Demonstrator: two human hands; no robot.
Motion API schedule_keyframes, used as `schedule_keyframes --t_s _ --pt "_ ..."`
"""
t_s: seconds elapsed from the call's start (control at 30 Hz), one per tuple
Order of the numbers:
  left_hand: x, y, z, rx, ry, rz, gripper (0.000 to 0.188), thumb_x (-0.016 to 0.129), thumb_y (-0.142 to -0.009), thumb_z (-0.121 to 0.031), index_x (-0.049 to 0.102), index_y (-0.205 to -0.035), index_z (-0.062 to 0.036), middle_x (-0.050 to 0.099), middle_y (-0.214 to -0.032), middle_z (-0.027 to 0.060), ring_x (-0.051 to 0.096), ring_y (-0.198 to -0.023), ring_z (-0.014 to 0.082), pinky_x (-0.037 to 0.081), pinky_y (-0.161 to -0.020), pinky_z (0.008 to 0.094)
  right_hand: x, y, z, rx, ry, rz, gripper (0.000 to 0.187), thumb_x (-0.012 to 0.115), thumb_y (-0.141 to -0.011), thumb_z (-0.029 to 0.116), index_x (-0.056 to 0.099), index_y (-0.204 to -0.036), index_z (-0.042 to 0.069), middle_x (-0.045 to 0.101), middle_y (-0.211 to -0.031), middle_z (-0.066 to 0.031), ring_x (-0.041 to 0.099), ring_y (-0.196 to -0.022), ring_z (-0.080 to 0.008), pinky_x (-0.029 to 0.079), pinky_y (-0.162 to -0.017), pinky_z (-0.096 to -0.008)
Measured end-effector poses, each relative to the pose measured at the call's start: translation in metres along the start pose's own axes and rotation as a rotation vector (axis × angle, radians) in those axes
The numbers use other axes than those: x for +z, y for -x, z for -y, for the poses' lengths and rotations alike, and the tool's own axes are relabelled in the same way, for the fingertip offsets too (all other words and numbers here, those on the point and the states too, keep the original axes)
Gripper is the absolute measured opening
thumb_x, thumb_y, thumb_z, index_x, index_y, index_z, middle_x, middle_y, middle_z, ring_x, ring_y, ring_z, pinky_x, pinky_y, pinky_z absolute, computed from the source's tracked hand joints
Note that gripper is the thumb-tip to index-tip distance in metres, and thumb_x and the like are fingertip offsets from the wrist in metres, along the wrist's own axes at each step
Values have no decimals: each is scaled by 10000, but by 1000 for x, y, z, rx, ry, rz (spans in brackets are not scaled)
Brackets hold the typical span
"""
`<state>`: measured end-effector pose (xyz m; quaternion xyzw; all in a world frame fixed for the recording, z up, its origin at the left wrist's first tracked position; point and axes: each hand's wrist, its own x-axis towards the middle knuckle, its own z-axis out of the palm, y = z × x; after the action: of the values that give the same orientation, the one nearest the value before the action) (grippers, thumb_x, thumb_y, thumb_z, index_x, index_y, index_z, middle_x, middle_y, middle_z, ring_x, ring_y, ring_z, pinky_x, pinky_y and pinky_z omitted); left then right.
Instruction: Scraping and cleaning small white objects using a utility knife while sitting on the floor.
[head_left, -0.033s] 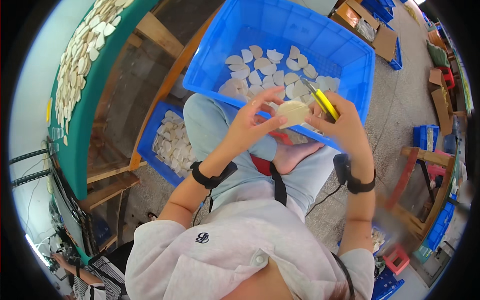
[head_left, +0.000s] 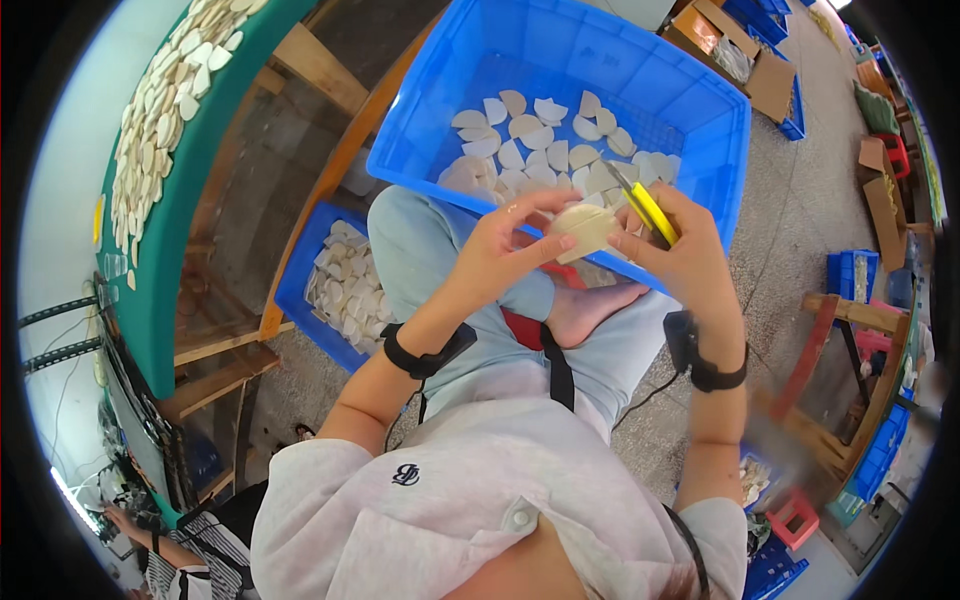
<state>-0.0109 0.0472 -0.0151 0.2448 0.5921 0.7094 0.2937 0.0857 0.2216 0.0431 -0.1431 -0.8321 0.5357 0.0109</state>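
Note:
My left hand (head_left: pixel 510 245) pinches a cream, half-round pad (head_left: pixel 585 228) between thumb and fingers, above the near rim of a large blue crate (head_left: pixel 420 183). A line runs across the pad's face. On its other side, the thumb of my right hand (head_left: pixel 675 240) touches the pad's edge. That same hand grips a yellow utility knife (head_left: pixel 654 214), its tip slanting up and away to the left. Inside the crate lie many loose pale half-round pads (head_left: pixel 535 140), like the one in my hand.
A smaller blue crate (head_left: pixel 290 290) full of similar pieces stands at my left knee. Further left, more pieces (head_left: pixel 150 150) cover a green-topped table (head_left: pixel 150 330). Cardboard boxes (head_left: pixel 770 85) lie at far right, a wooden frame (head_left: pixel 820 400) nearer. Another person's arm (head_left: pixel 165 550) shows at lower left.
Very little differs. The fingers of my left hand have dipped slightly over the pad, and the knife in my right hand stands a touch steeper.

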Motion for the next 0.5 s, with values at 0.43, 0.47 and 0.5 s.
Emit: schedule_keyframes --t_s 0.43,0.47,0.5 --pt "4 33 -32 -82 146 -5 303 650 -798 -49 459 -1034 -55 566 -929 18 530 -784 58 395 -587 175 48 43 15 70 -291 -280 221 719 -717 65 657 -924 19 580 -700 36 451 -576 -5 328 -476 -168" --pt "4 35 -32 -83 147 -10 303 650 -798 -49 459 -1034 -55 566 -929 18 530 -784 58 395 -587 175 49 44 17 82 -276 -273 208 721 -713 66 659 -904 15 562 -675 43 431 -546 -9 310 -461 -171" --pt "5 37 -33 -67 146 -5 294 643 -798 -35 453 -1021 -55 563 -949 28 537 -825 74 417 -640 194 50 44 14 83 -276 -270 208 721 -713 66 659 -904 15 562 -675 43 431 -546 -9 310 -461 -171"
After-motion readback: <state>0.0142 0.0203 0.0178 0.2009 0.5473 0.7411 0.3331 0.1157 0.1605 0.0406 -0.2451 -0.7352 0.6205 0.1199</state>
